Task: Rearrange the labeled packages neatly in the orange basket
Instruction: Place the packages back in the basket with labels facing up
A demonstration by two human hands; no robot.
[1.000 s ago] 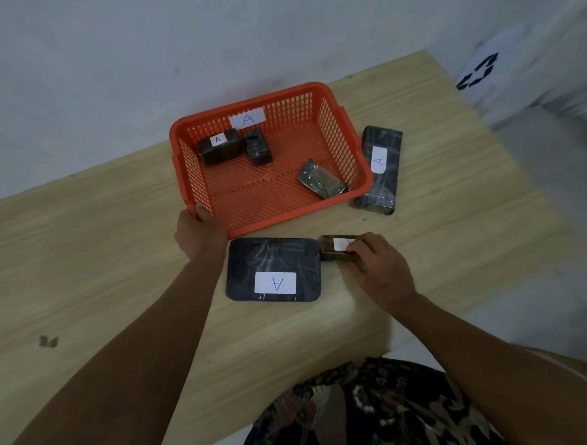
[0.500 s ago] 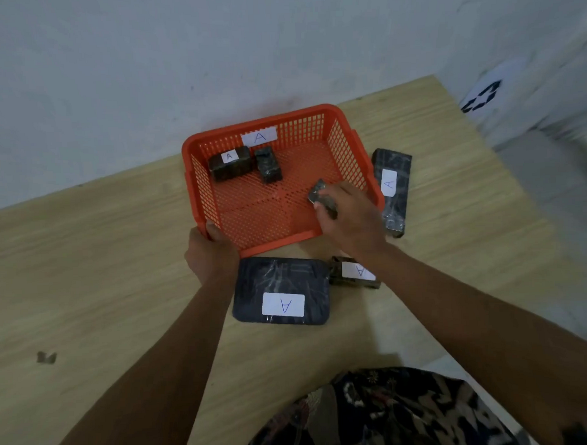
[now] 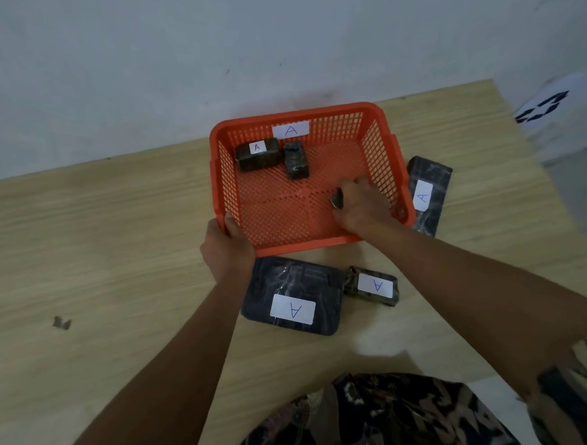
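An orange mesh basket point(image 3: 229, 131) with an "A" label on its far wall sits on the wooden table. My left hand point(image 3: 226, 248) grips its near-left corner. My right hand point(image 3: 360, 206) is inside the basket at the right, closed on a small dark package point(image 3: 337, 198) that is mostly hidden by my fingers. Two dark packages lie at the basket's far left: one labeled "A" point(image 3: 257, 154) and one unlabeled beside it point(image 3: 296, 160). Outside the basket, a large flat labeled package point(image 3: 290, 294) and a small labeled one point(image 3: 372, 285) lie in front.
A long dark labeled package point(image 3: 427, 191) lies on the table just right of the basket. The table's right edge point(image 3: 531, 151) drops to a floor with a white sheet bearing a black symbol point(image 3: 544, 105). A wall stands behind. A small dark mark point(image 3: 61, 322) is on the table's left.
My right hand left the small labeled package in front of the basket, reached into the basket and closed on the small package at its right side. My left hand stayed on the corner.
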